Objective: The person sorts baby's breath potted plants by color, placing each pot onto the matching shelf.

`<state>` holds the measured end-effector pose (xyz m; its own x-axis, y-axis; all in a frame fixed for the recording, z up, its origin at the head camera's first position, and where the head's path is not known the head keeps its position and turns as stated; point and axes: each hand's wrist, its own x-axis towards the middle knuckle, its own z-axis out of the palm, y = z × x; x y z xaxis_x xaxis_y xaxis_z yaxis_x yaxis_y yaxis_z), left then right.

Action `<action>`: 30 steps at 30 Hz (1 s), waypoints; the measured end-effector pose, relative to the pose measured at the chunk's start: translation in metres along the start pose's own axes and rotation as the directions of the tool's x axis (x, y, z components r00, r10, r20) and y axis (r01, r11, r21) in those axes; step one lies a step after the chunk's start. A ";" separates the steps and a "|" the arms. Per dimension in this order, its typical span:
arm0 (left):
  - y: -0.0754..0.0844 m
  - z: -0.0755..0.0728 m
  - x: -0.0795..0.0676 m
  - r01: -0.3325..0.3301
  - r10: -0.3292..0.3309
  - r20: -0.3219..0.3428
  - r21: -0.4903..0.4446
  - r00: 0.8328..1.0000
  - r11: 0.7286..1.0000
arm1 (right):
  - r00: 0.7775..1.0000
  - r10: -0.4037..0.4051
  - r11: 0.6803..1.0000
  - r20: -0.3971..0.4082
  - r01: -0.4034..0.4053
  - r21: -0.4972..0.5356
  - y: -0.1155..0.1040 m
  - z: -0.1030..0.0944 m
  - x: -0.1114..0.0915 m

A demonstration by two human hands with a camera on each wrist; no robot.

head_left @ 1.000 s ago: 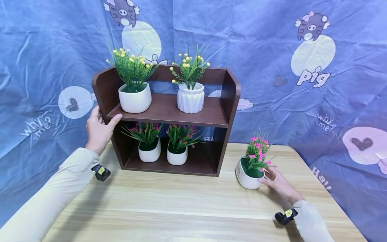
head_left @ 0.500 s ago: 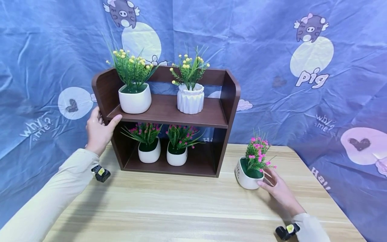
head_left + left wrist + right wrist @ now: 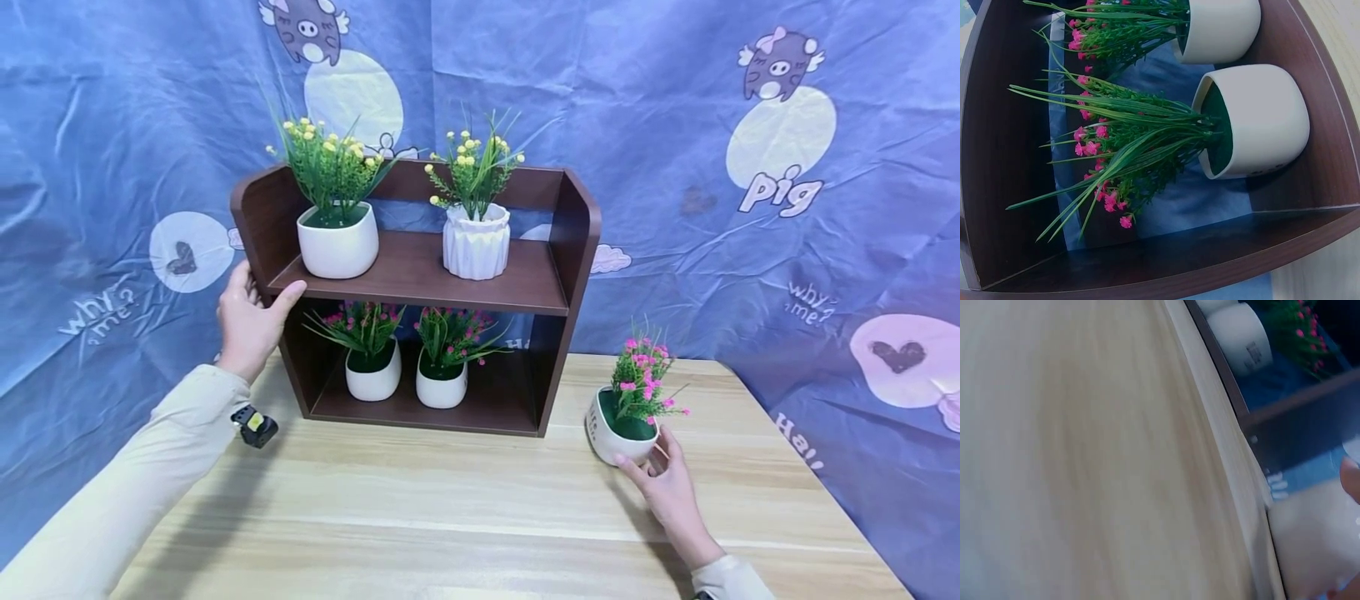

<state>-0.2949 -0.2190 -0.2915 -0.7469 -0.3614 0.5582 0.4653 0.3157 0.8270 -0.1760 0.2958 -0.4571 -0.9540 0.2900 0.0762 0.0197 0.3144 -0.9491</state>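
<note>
A dark brown two-tier shelf stands on the table. My left hand holds its left side panel, thumb over the front edge and fingers behind. To the right of the shelf, a potted plant with pink flowers sits in a white pot with lettering. My right hand grips that pot, thumb at its front and fingers at its right side. In the right wrist view the white pot shows at the lower right, with only parts of the thumb and a finger visible.
Two yellow-flowered plants, one in a smooth white pot and one in a ribbed pot, stand on the upper tier. Below them are two pink-flowered plants in white pots. Blue printed cloth hangs behind the wooden table.
My right hand has swung round the pot, its wrist moving left and its thumb sliding along the pot's front. The pot has hardly shifted. My left hand keeps its place on the shelf.
</note>
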 end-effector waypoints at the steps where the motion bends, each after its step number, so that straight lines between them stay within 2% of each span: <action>1: 0.000 0.000 0.000 -0.002 0.002 0.000 -0.001 1.000 1.000 | 1.000 -0.001 1.000 -0.018 0.001 0.014 -0.001 0.003 0.000; 6: -0.002 -0.001 0.001 -0.006 0.006 -0.001 0.010 1.000 1.000 | 0.991 -0.013 0.999 -0.130 0.019 0.044 -0.004 0.019 0.001; 11: -0.002 0.000 0.000 -0.001 0.001 0.006 0.022 1.000 1.000 | 0.966 -0.045 0.999 -0.255 0.040 -0.022 -0.006 0.031 0.005; 14: 0.000 0.000 0.000 -0.003 0.003 0.009 0.028 1.000 1.000 | 0.952 -0.042 0.999 -0.302 0.030 -0.043 -0.006 0.035 0.008; 21: 0.001 0.000 0.001 0.005 -0.005 0.006 0.014 1.000 1.000 | 0.947 0.010 1.000 -0.321 -0.016 -0.016 -0.010 0.036 0.011; 30: -0.002 0.000 0.001 0.009 -0.009 -0.005 0.036 1.000 0.999 | 0.945 0.020 1.000 -0.327 -0.020 0.003 -0.009 0.037 0.011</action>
<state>-0.2959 -0.2201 -0.2926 -0.7490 -0.3683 0.5508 0.4410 0.3433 0.8292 -0.1981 0.2629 -0.4592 -0.8033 0.5755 0.1532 0.0378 0.3061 -0.9512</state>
